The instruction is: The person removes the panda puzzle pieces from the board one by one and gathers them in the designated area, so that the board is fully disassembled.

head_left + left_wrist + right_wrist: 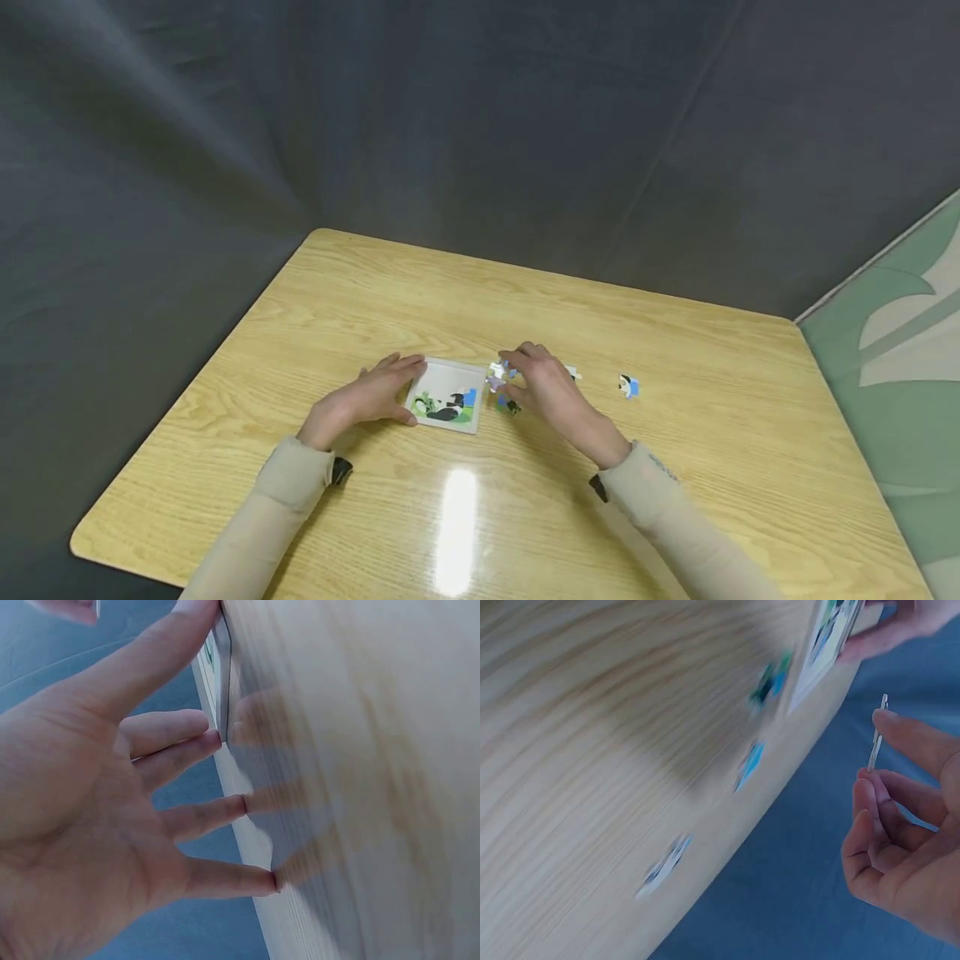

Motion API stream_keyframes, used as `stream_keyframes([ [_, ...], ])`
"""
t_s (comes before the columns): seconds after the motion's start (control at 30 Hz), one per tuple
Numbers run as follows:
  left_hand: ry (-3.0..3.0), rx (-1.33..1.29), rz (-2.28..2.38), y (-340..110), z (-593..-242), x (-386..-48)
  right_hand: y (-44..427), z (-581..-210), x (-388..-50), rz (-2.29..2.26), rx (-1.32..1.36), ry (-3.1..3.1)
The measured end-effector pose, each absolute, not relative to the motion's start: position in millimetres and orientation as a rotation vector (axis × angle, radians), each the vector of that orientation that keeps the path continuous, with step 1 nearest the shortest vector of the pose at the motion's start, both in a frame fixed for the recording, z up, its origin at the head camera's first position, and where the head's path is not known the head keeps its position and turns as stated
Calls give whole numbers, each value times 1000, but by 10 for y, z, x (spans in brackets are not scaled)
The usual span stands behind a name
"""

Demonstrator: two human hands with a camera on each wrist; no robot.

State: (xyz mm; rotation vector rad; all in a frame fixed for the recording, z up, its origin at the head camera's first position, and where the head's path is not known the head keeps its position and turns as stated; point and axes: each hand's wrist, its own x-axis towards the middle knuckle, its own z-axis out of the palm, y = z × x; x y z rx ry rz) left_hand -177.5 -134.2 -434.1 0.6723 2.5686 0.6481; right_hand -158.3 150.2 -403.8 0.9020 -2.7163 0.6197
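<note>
A shallow puzzle tray [450,372] lies on the table, its lower part filled with pieces showing a black-and-white panda and green plants. My left hand [367,395] rests at the tray's left side, thumb and forefinger touching its edge. In the left wrist view, the other fingers [217,879] are fairly straight, tips on the tabletop. To the right of the tray, my right hand [551,392] pinches a jigsaw piece [495,377] between thumb and fingers. The right wrist view shows that piece [877,735] edge-on, raised above the table.
Loose pieces lie on the wooden table [360,517]: a green-and-black one [510,406] beside the tray, one [573,372] partly behind the right hand, and a blue-and-white one [628,385] farther right. A dark curtain [480,142] hangs behind; a green patterned panel [900,375] stands at right.
</note>
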Motion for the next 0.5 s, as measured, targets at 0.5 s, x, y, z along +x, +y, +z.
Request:
stream_keyframes([
  [0.5,2570,685,686,-1396,-4331,-1791,2223,-4097,-1445,572,772,-2862],
])
